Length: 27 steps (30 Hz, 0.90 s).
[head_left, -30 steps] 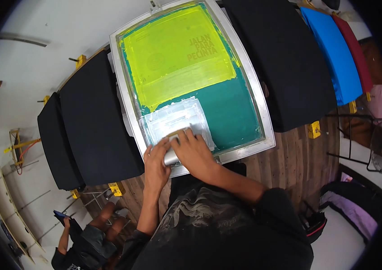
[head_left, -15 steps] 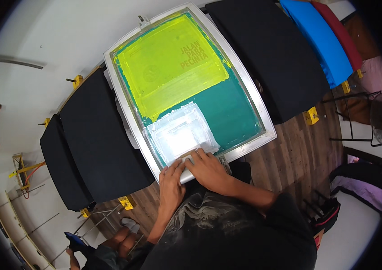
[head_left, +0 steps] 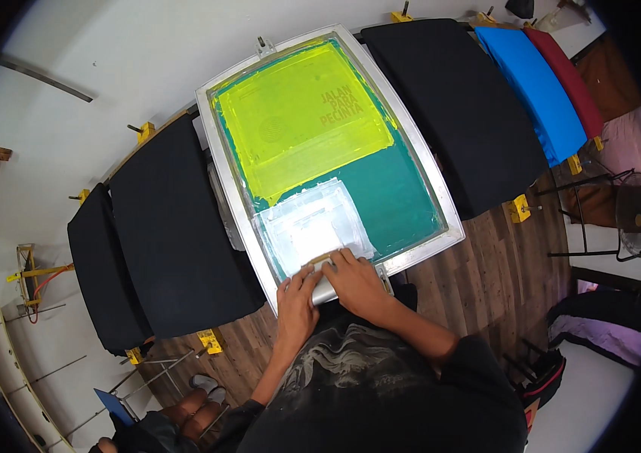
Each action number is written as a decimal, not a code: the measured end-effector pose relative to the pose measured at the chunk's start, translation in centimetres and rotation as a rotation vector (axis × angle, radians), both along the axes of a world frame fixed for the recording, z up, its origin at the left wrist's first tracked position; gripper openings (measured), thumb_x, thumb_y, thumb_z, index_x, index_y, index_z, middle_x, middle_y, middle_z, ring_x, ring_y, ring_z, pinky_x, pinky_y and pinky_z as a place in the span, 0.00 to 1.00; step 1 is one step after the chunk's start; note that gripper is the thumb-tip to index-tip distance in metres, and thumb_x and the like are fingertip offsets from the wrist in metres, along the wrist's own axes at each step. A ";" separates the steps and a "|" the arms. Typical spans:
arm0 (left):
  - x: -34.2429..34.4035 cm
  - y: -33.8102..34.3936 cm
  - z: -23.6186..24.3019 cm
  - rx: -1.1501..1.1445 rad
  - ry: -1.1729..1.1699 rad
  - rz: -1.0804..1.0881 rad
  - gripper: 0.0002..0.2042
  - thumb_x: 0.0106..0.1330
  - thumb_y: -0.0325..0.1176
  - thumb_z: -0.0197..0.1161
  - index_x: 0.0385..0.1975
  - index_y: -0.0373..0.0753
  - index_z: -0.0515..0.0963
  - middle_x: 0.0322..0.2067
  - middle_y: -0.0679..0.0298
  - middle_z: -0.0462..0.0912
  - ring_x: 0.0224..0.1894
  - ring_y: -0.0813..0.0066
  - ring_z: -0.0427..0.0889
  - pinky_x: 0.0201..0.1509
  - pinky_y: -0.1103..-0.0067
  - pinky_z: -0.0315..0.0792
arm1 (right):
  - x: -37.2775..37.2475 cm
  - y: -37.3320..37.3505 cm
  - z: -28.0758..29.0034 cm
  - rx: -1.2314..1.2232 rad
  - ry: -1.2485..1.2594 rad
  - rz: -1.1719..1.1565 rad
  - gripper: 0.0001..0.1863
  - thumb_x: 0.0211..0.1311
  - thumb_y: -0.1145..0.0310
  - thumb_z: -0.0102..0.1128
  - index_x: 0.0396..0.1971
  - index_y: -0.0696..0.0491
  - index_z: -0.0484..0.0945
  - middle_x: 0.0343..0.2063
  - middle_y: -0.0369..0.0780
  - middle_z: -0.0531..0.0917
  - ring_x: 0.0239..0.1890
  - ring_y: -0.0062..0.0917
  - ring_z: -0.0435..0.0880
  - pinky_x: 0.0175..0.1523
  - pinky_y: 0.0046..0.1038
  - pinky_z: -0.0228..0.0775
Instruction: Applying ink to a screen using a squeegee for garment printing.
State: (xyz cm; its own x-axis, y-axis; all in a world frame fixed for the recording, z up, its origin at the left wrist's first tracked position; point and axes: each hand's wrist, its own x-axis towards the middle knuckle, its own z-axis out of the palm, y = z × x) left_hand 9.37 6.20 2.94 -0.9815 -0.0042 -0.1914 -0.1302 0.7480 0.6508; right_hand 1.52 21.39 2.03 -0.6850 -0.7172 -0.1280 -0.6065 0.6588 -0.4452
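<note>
In front of me lies a screen-printing frame (head_left: 452,235) with a pale metal border and green mesh (head_left: 403,192). Yellow-green covers its far part (head_left: 290,121), with faint lettering and a round mark. White ink (head_left: 311,219) is spread over a rectangle at the near left. A squeegee with a wooden handle (head_left: 322,258) stands at the near edge of that white patch. My left hand (head_left: 296,306) grips its left end, and my right hand (head_left: 358,285) is closed over its right side. My palms and fingers hide most of the squeegee, including its blade.
Black-covered boards (head_left: 173,234) stand left of the frame, and another black board (head_left: 456,113) is at its right. Farther right are a blue board (head_left: 535,98) and a dark red one (head_left: 571,83). Yellow clamps (head_left: 518,208) jut from the ends. A person (head_left: 184,419) sits at lower left.
The whole view has shifted, so the frame and boards sit slightly lower and to the right. Both hands stay on the squeegee at the frame's near edge, with little movement against it.
</note>
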 end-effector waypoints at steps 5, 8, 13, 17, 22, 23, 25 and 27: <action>-0.9 -0.9 0.5 -0.002 0.033 0.016 0.31 0.45 0.13 0.56 0.55 0.39 0.74 0.56 0.54 0.75 0.61 0.56 0.71 0.69 0.60 0.55 | -1.1 -1.0 1.5 0.060 0.017 0.036 0.20 0.44 0.75 0.62 0.42 0.55 0.76 0.43 0.43 0.75 0.51 0.37 0.74 0.47 0.36 0.73; -3.7 -2.1 0.9 -0.049 0.090 0.028 0.29 0.48 0.12 0.55 0.54 0.39 0.75 0.55 0.54 0.76 0.60 0.56 0.72 0.69 0.59 0.55 | -3.1 -2.6 0.7 -0.019 0.212 -0.036 0.08 0.50 0.73 0.58 0.32 0.53 0.79 0.35 0.40 0.77 0.45 0.33 0.76 0.42 0.33 0.70; -5.2 -2.8 -1.0 -0.019 0.079 0.023 0.28 0.51 0.12 0.54 0.55 0.40 0.74 0.55 0.53 0.76 0.60 0.56 0.72 0.67 0.60 0.56 | -4.7 -3.3 -0.3 0.002 0.093 -0.062 0.17 0.42 0.79 0.62 0.38 0.56 0.79 0.39 0.42 0.77 0.46 0.36 0.76 0.42 0.37 0.73; -2.2 -1.2 -1.4 0.044 0.085 -0.017 0.32 0.46 0.14 0.59 0.57 0.39 0.72 0.56 0.52 0.75 0.60 0.55 0.72 0.65 0.61 0.59 | -2.1 -1.1 0.0 0.005 0.047 -0.039 0.19 0.41 0.77 0.64 0.39 0.56 0.78 0.39 0.42 0.77 0.48 0.36 0.75 0.43 0.36 0.73; -0.4 -0.9 -0.2 0.068 0.008 -0.024 0.30 0.46 0.15 0.59 0.55 0.39 0.74 0.53 0.52 0.77 0.58 0.55 0.73 0.64 0.60 0.60 | -0.6 -0.4 1.7 0.047 -0.022 0.026 0.16 0.43 0.77 0.62 0.37 0.55 0.79 0.38 0.43 0.77 0.48 0.37 0.75 0.45 0.38 0.73; -0.8 -1.1 0.0 0.061 0.032 -0.014 0.29 0.47 0.15 0.60 0.55 0.40 0.75 0.51 0.53 0.79 0.57 0.55 0.74 0.64 0.60 0.61 | -1.0 -0.7 2.0 0.063 -0.023 0.027 0.15 0.43 0.78 0.62 0.37 0.55 0.78 0.38 0.43 0.77 0.48 0.37 0.75 0.45 0.38 0.73; -2.0 -1.9 -0.3 0.004 0.087 0.000 0.27 0.49 0.16 0.60 0.53 0.41 0.76 0.48 0.54 0.80 0.55 0.57 0.76 0.62 0.60 0.62 | -2.4 -1.7 2.2 0.088 0.046 0.039 0.16 0.44 0.78 0.61 0.37 0.55 0.78 0.38 0.43 0.79 0.45 0.37 0.78 0.41 0.39 0.74; -4.0 -2.9 -0.9 -0.016 0.141 0.025 0.27 0.48 0.15 0.57 0.52 0.41 0.76 0.48 0.54 0.80 0.53 0.56 0.76 0.60 0.60 0.63 | -4.4 -2.8 1.6 0.064 0.096 0.040 0.16 0.44 0.78 0.62 0.38 0.53 0.79 0.38 0.41 0.79 0.44 0.36 0.79 0.40 0.39 0.74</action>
